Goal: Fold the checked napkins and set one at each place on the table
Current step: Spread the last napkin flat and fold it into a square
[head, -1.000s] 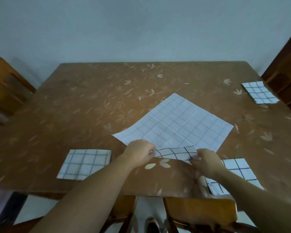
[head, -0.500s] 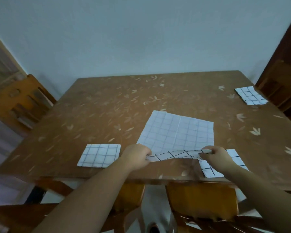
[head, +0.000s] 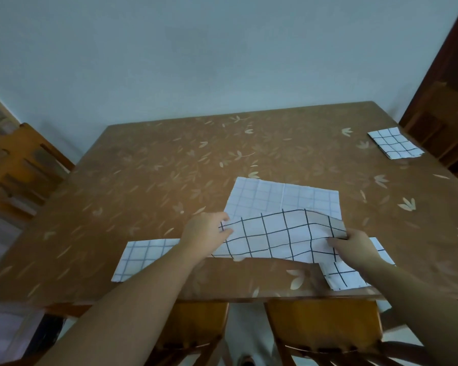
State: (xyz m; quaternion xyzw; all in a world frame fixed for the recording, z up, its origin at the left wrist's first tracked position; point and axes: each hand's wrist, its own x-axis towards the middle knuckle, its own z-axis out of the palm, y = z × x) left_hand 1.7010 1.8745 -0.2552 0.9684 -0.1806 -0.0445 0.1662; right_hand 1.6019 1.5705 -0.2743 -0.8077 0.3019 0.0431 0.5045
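Table of brown wood with a pale leaf pattern fills the view, with wooden chairs at its left, right and near sides. Near its front edge, right of centre, lies the open napkin, a white checked cloth. Its far half rests flat and shows the pale side, where the grid lines are faint. Its near half is turned over toward the far edge as a flap with bold black lines, sagging in the middle and held off the table.

Three folded napkins lie flat: the left napkin at the near left place, the right napkin at the near right place, partly under the flap and the right forearm, and the far napkin at the right edge by the chair.

Half a second ago the lifted edge showed only as a thin strip of bold checks; now a broad band of them is turned over, and both hands are farther up the table.

The left hand pinches the flap's left corner between thumb and fingers. The right hand grips the right corner with its fingers curled on the cloth.
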